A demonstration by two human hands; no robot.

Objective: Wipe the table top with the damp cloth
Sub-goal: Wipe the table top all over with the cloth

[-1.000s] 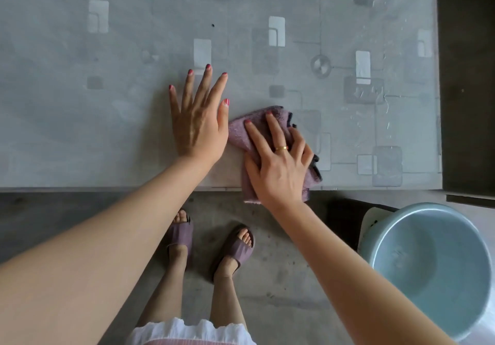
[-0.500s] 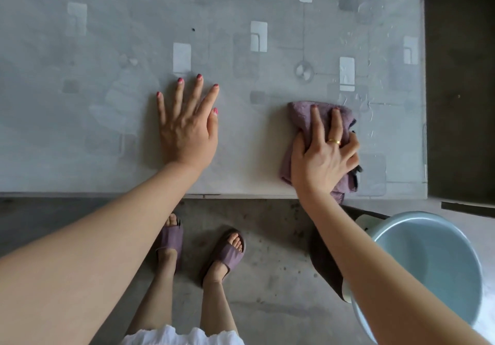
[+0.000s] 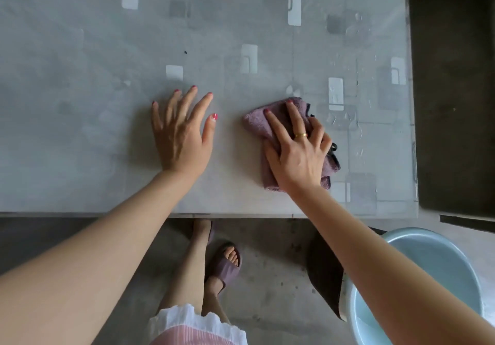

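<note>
A grey table top (image 3: 80,103) with pale square patterns fills the upper part of the view. A crumpled mauve damp cloth (image 3: 258,119) lies on it right of centre, near the front edge. My right hand (image 3: 297,152) presses flat on the cloth with fingers spread over it, a gold ring on one finger. My left hand (image 3: 182,133) rests flat on the bare table to the left of the cloth, fingers apart, holding nothing. Wet streaks and droplets show on the table to the right of the cloth.
A light blue basin (image 3: 442,269) stands on the concrete floor at the lower right, partly behind my right arm. My sandalled foot (image 3: 225,264) is under the table's front edge. A dark surface (image 3: 452,90) borders the table's right edge.
My right hand slid the cloth to the right, away from my left hand, then came partway back to the left. The left hand stayed flat on the table.
</note>
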